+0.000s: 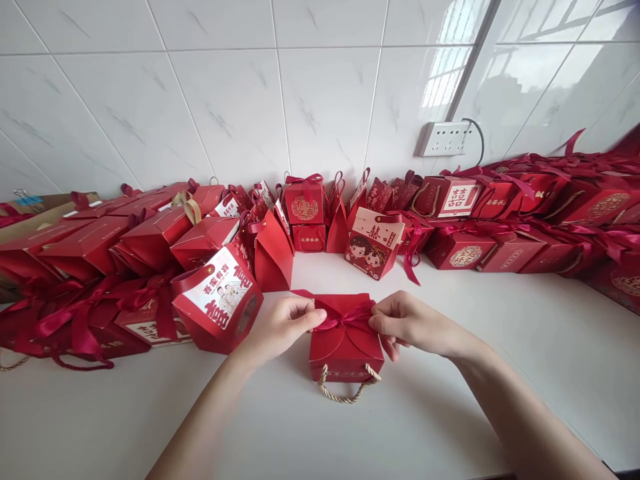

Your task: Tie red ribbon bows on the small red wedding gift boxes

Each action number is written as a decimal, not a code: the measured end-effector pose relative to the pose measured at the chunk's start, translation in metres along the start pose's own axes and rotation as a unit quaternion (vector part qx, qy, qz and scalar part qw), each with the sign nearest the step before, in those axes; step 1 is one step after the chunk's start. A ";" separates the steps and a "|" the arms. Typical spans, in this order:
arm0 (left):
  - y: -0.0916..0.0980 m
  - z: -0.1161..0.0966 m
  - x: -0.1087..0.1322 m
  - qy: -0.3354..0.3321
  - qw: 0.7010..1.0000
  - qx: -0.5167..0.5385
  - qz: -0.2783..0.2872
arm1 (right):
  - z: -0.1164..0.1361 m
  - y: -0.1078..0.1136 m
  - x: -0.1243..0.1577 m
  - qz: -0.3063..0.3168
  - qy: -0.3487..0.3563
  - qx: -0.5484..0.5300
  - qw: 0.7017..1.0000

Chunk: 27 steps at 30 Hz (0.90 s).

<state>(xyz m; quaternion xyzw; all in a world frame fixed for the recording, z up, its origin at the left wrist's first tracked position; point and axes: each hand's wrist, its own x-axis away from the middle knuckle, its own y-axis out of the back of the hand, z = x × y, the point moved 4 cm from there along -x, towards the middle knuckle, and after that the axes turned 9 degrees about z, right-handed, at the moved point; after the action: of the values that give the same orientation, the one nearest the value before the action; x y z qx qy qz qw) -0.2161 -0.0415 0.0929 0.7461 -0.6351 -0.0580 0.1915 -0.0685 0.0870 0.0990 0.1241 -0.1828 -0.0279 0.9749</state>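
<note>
A red gift box [345, 357] stands on the white counter right in front of me, with a gold rope handle [345, 400] hanging down its near side. Across its folded top flaps runs a dark red ribbon [343, 321], gathered in a knot or bow at the middle. My left hand [293, 320] pinches the ribbon at the left of the box between thumb and forefinger. On the opposite side my right hand [407, 323] grips the ribbon too, with some fingers curled beside the box. Both hands are closed, and the ribbon looks stretched between them.
Red gift boxes [103, 243] are crowded at the left, and more ribboned boxes [460, 250] line the right. A box with two cartoon figures [373, 247] stands just behind. Another with a white label [217, 297] leans near my left forearm. A power strip [447, 139] is on the tiled wall.
</note>
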 end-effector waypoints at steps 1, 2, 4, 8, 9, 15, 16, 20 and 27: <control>0.000 0.000 0.000 0.000 1.000 0.002 0.004 | 0.001 0.000 0.000 0.004 0.001 -0.009 1.000; 0.000 -0.001 0.000 -0.001 1.000 0.005 0.007 | 0.001 0.000 0.000 0.010 0.003 -0.017 1.000; 0.000 -0.001 0.000 -0.005 1.000 0.009 0.015 | 0.002 -0.001 0.000 0.020 0.011 -0.029 0.999; 0.000 -0.002 0.001 -0.016 0.999 0.011 0.043 | 0.001 0.000 -0.001 0.034 0.027 -0.035 0.998; 0.001 -0.001 0.001 -0.018 0.999 0.008 0.051 | 0.000 0.002 -0.001 0.037 0.031 -0.033 0.998; 0.015 -0.001 0.005 -0.034 0.999 0.011 -0.024 | -0.003 0.022 0.003 -0.030 0.041 -0.043 0.998; 0.016 -0.002 0.006 -0.036 0.999 0.016 -0.032 | -0.002 0.025 0.005 -0.050 0.052 -0.046 0.996; 0.009 -0.005 0.006 -0.034 0.999 0.012 0.004 | -0.001 0.017 0.010 0.004 0.029 -0.035 0.999; 0.002 -0.002 0.003 0.010 0.999 0.035 0.006 | -0.009 -0.008 0.004 0.153 -0.063 -0.023 0.986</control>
<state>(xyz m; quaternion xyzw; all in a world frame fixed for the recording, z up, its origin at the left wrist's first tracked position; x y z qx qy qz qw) -0.2169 -0.0444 0.0957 0.7490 -0.6392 -0.0269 0.1723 -0.0613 0.0807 0.0900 0.0705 -0.2601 0.1101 0.9567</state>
